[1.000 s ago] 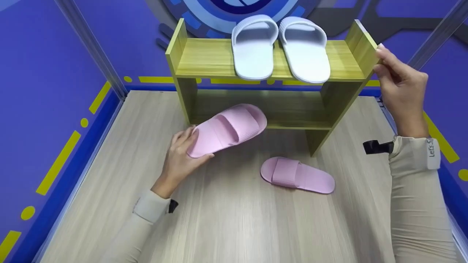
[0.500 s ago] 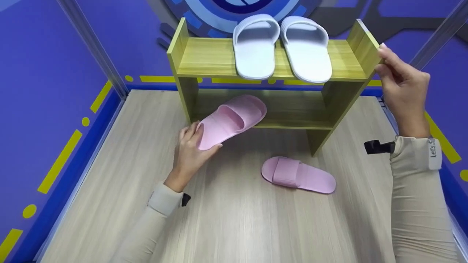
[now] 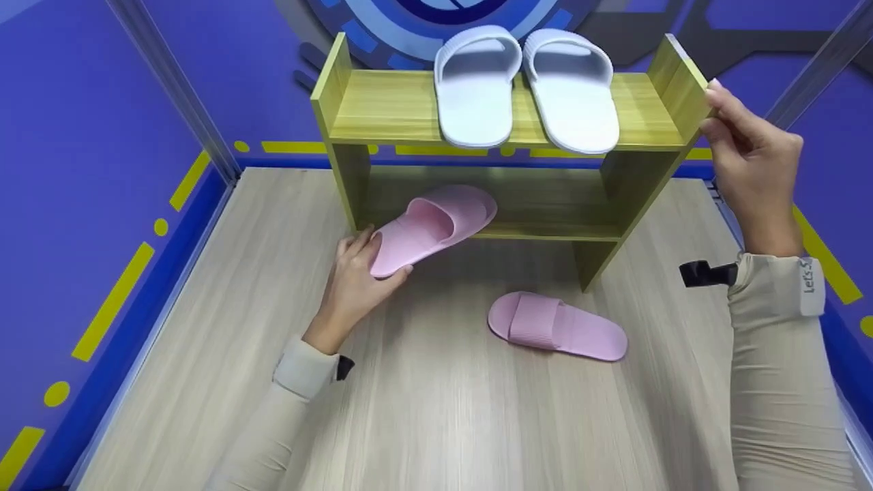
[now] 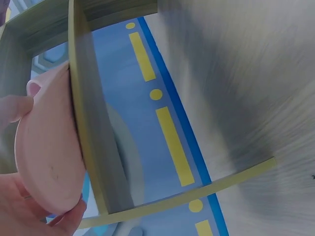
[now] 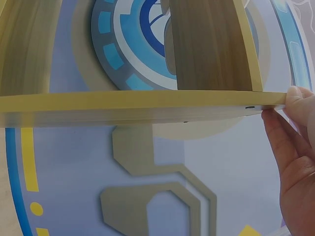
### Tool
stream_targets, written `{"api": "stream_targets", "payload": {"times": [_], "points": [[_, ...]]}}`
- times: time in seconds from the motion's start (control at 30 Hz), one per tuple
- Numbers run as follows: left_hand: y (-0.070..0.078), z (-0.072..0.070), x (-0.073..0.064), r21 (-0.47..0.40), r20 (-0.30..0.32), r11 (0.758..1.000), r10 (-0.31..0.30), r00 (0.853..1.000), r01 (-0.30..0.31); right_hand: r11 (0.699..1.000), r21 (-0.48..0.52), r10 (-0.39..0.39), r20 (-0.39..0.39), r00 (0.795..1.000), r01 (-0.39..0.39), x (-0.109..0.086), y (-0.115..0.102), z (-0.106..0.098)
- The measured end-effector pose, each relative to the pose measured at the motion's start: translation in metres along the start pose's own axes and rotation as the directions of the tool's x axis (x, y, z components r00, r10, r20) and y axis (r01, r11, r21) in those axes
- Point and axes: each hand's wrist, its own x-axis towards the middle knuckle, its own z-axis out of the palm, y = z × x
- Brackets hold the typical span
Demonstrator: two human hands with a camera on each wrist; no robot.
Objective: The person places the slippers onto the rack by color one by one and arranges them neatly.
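My left hand point(image 3: 354, 279) grips the heel end of a pink slide slipper point(image 3: 436, 228), thumb on one side and fingers on the other. The slipper's toe reaches over the lower shelf point(image 3: 545, 198) of a small wooden shoe rack. In the left wrist view the sole of the pink slipper point(image 4: 51, 142) lies along the shelf's front edge. My right hand point(image 3: 757, 164) pinches the rack's right side panel point(image 3: 682, 88) near its upper front corner; the right wrist view shows thumb and fingers on either side of the panel point(image 5: 147, 105). Another pink slipper point(image 3: 556, 327) lies on the floor before the rack.
Two white slippers, the left one point(image 3: 475, 95) and the right one point(image 3: 573, 99), sit side by side on the rack's top shelf point(image 3: 389, 109). Blue printed walls point(image 3: 68, 170) enclose the wood-look floor point(image 3: 436, 409) on the left, right and back.
The left hand has carried the pink slipper up and to the right, then lowered its toe slightly at the lower shelf. The right hand keeps its hold on the rack's side panel.
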Motion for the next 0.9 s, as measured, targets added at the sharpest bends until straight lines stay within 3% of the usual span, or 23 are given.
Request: {"api": "stream_targets", "payload": {"times": [0.2, 0.33, 0.5, 0.73, 0.9], "points": [[0.004, -0.012, 0.005, -0.013, 0.12, 0.999, -0.044, 0.992, 0.046, 1.0, -0.019, -0.004, 0.009, 1.0, 0.005, 0.0, 0.0, -0.001], [0.007, -0.012, 0.007, -0.023, 0.148, 0.997, -0.066, 0.987, 0.07, 0.999, -0.043, 0.007, 0.02, 1.0, -0.006, 0.0, 0.0, -0.002], [0.01, -0.002, 0.008, -0.053, 0.11, 0.997, -0.05, 0.993, 0.056, 0.999, -0.037, 0.016, 0.021, 1.0, -0.015, -0.001, 0.001, -0.003], [0.016, 0.013, 0.014, -0.044, 0.022, 0.999, 0.027, 0.999, -0.026, 0.999, -0.04, 0.003, 0.02, 1.0, -0.003, -0.001, 0.0, -0.002], [0.021, 0.019, 0.02, -0.027, 0.025, 0.999, 0.047, 0.999, -0.046, 1.0, -0.028, -0.005, 0.014, 1.0, 0.005, 0.0, 0.0, -0.002]]}}
